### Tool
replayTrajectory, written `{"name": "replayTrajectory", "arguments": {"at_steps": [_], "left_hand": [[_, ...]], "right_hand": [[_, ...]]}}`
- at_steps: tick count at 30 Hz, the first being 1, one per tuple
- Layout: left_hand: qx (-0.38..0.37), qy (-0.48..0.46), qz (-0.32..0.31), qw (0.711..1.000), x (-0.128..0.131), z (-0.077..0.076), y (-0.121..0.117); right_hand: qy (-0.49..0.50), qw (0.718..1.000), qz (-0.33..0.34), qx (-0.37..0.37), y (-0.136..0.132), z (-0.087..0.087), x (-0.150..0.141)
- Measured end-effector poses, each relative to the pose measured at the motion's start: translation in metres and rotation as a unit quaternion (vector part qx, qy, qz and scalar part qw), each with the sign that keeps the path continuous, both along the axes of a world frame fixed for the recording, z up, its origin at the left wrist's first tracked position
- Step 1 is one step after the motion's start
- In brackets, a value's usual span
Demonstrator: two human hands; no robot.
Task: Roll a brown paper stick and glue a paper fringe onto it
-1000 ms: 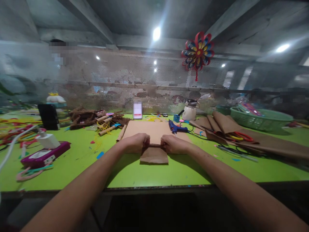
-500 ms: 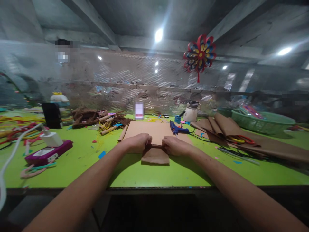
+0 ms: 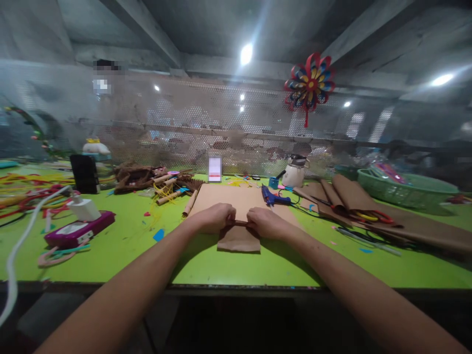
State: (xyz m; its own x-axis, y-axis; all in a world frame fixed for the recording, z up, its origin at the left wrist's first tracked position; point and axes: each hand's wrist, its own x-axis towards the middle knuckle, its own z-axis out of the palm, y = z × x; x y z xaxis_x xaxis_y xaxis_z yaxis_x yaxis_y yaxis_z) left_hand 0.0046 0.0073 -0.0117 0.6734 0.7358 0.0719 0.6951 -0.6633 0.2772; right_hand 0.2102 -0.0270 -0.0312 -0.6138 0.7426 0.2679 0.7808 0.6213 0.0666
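Both my hands pinch the far edge of a small piece of brown paper (image 3: 239,239), which looks folded or rolled there. My left hand (image 3: 218,217) has its fingers closed at the left end of that edge. At the right end, my right hand (image 3: 266,222) is closed the same way, a short gap from the left. The near part of the paper hangs flat toward me with a slightly uneven front edge. Beneath my hands lies a larger tan board (image 3: 243,194). A blue glue gun (image 3: 275,197) rests on the board's right side, just beyond my right hand.
On the left are a purple power strip (image 3: 81,230) with a white charger, and a black phone (image 3: 84,174). Brown paper rolls (image 3: 167,191) lie behind my left hand. To the right are brown paper sheets (image 3: 354,196), red-and-yellow-handled scissors (image 3: 379,216) and a green basket (image 3: 405,191).
The whole view has shifted slightly, so things appear a little further right. Both hands keep their pinch on the paper's edge, with hardly any movement.
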Motion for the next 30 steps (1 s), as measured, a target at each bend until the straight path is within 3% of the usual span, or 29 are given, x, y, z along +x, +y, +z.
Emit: {"name": "replayTrajectory", "arguments": {"at_steps": [3,7,14,18,22,26,30], "left_hand": [[0.019,0.016,-0.033,0.999,-0.003,-0.004,0.004],[-0.011,0.057,-0.024,0.998,-0.007,-0.003,0.009],[0.004,0.069,-0.039,0.997,-0.006,0.001,0.006],[0.018,0.046,-0.040,0.998,-0.005,0.001,0.005],[-0.033,-0.024,-0.020,0.999,-0.004,0.004,0.008],[-0.029,-0.076,-0.004,0.997,-0.002,0.012,0.008],[-0.096,-0.068,-0.008,0.993,-0.003,0.022,0.000]], "right_hand": [[0.027,0.999,0.020,-0.033,0.001,0.001,0.005],[0.057,0.995,0.029,-0.073,0.002,0.001,0.008],[0.059,0.995,0.046,-0.072,-0.002,0.002,0.009],[0.042,0.998,0.026,-0.047,-0.006,0.002,0.008],[0.026,0.999,0.026,-0.013,-0.005,0.001,0.006],[0.036,0.998,0.024,0.051,-0.008,0.003,0.000],[0.053,0.992,0.043,0.110,-0.012,0.005,-0.007]]}}
